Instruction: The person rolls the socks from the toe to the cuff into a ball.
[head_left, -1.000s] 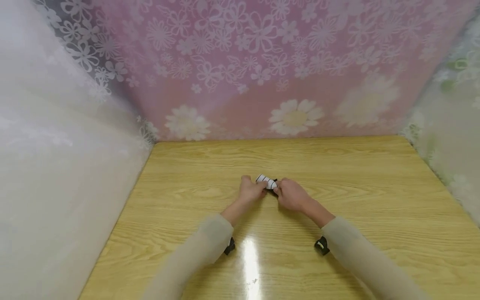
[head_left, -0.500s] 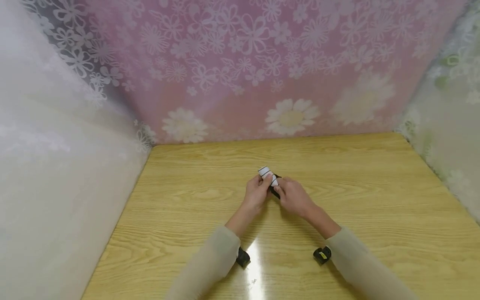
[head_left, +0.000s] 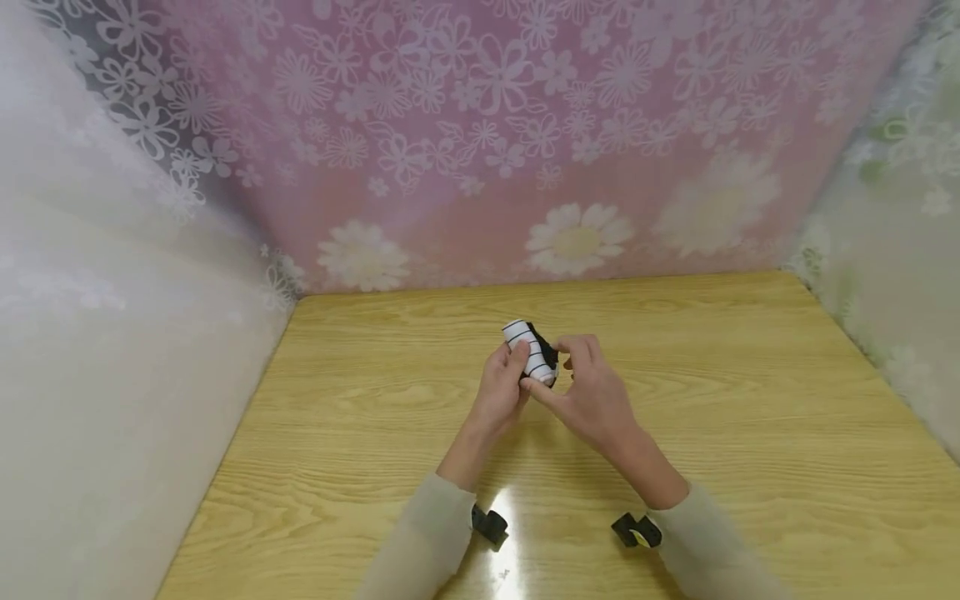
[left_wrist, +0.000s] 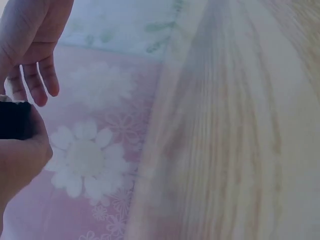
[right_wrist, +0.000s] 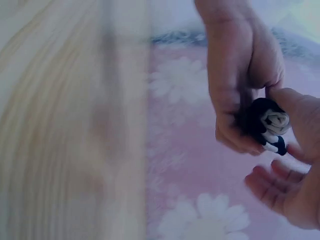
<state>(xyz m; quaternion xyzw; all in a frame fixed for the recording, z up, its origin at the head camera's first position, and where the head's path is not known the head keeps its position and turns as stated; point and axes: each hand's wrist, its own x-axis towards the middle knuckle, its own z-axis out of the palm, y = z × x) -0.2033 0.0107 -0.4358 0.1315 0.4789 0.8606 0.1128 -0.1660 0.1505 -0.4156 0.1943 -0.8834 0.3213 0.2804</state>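
Note:
In the head view a rolled-up cloth (head_left: pixel 519 332), white with dark stripes and with a black part along its right side, is held slanted above the table. My left hand (head_left: pixel 498 388) grips it, thumb lying across the stripes. Close against its lower right end is my right hand (head_left: pixel 597 400); the thumb touches the roll and the index finger is bent beside the black part. In the right wrist view the roll's end (right_wrist: pixel 276 121) shows a pale spiral inside black cloth, and the right hand's other fingers (right_wrist: pixel 272 190) are spread away from it.
A wood-grain table (head_left: pixel 360 450) lies under both hands. Behind it rises a pink flowered wall covering (head_left: pixel 450 167), with pale walls at left and right. Each wrist carries a small black camera; the left camera (head_left: pixel 490 525) hangs low over the table.
The cloth roll has been lifted and turned steeper, showing more of its stripes and black side. The right hand has loosened from a pinch and spread its fingers; the left has kept hold.

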